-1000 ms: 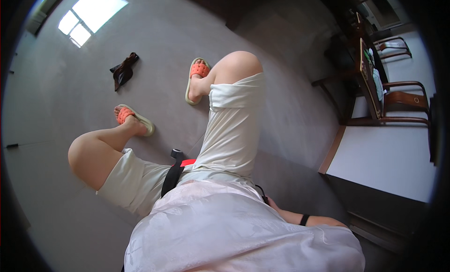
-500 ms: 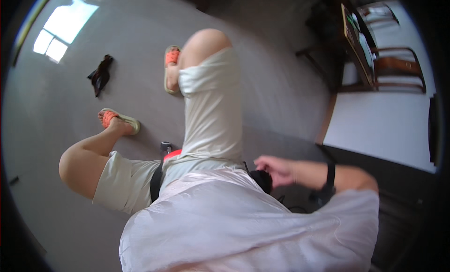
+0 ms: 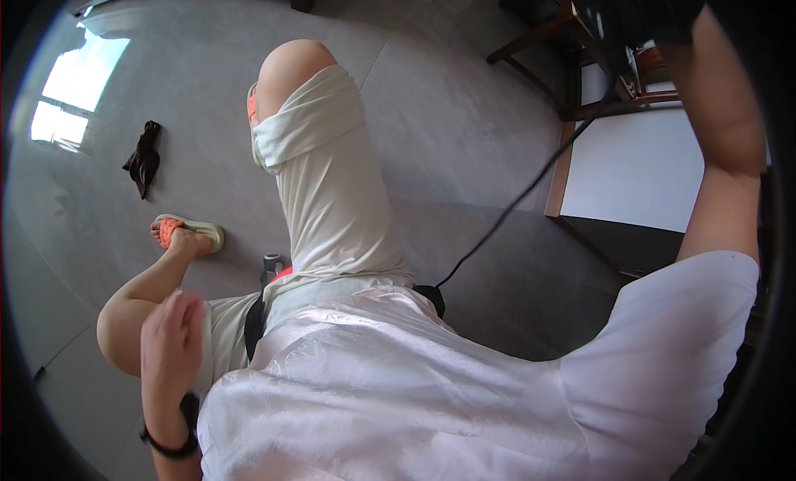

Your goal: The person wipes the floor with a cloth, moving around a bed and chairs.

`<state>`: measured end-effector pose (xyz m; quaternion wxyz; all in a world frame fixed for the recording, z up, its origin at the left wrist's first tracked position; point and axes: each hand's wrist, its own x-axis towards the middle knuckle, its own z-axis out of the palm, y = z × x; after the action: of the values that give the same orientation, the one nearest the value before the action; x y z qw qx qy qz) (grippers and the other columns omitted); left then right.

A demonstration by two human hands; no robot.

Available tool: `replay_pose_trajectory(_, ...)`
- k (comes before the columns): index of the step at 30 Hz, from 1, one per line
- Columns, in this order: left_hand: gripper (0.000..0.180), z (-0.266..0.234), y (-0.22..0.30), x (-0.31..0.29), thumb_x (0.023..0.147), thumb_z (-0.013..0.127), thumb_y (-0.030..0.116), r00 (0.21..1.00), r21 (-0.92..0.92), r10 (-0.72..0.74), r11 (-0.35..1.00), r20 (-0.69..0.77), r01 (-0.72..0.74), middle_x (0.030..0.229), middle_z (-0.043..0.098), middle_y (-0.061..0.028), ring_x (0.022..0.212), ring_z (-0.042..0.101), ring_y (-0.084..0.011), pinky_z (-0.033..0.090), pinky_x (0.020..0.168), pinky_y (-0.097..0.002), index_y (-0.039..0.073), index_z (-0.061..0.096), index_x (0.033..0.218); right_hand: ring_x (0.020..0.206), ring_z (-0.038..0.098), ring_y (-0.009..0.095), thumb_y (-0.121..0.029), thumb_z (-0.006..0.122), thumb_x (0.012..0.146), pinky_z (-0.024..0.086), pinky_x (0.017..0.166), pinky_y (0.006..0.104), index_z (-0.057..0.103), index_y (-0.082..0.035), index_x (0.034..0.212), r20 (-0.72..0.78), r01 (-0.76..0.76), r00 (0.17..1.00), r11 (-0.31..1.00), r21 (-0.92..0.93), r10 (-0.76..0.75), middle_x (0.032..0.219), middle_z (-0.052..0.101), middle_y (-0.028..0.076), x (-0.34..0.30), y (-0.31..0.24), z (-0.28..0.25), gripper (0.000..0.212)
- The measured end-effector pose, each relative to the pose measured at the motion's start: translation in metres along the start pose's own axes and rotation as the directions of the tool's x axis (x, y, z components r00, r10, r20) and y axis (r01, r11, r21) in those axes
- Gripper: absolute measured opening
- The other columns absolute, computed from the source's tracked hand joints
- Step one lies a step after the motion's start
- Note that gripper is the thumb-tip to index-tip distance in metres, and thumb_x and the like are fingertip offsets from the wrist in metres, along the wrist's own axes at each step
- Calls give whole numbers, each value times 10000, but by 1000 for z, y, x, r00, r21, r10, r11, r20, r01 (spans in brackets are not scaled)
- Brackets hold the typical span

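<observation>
My left hand [image 3: 172, 344] hovers over my left thigh, slightly blurred. Its fingers are curled in, and nothing shows in them. A black band [image 3: 174, 435] circles the left wrist. My right arm [image 3: 721, 124] is raised to the upper right. There, a dark device with straps [image 3: 638, 21] covers the wrist area, and the right fingers are hidden. From a black pouch [image 3: 429, 298] at my right hip, a black cable [image 3: 514, 207] runs up toward that dark device. A small grey-and-black part [image 3: 272, 264] sticks up by my waist strap [image 3: 254, 327].
A crumpled dark brown thing [image 3: 143, 162] lies on the grey tiled floor [image 3: 448, 124], left of my feet in orange-strapped sandals [image 3: 195, 232]. At right stand a wood-edged white surface [image 3: 634, 170] and dark wooden furniture legs [image 3: 531, 37].
My right hand has left the black pouch at my hip and gone up to the upper right. The cable now stretches out. My left hand has come into view.
</observation>
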<state>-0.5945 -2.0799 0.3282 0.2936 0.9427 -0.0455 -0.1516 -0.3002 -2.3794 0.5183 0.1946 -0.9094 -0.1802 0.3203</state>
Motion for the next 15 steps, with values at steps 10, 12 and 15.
replay_pose_trajectory(10,547,189,156,121,861,607,374,326,-326,621,705,713,-630,1265,536,-193,1128,531,-349,404,986,-400,41,500,1281,870,606,267,-418,643,840,537,759,412,568,11,1118,103,261,956,957,129,-274,1043,598,165,42,33,27,517)
replay_pose_trajectory(12,466,202,145,123,871,593,352,50,-259,373,727,926,-636,1251,560,-170,1154,518,-328,393,1003,-384,45,574,1221,767,616,256,-402,669,820,534,752,377,601,-34,1089,174,-130,976,991,-20,132,982,638,151,51,77,53,461)
replay_pose_trajectory(15,342,201,90,131,892,550,303,206,-572,686,706,698,-417,1147,632,-138,1139,537,-312,422,974,-369,46,672,1082,1018,570,185,-444,584,868,512,775,301,508,-19,1258,313,-179,930,981,-77,194,1206,572,107,-2,170,133,582)
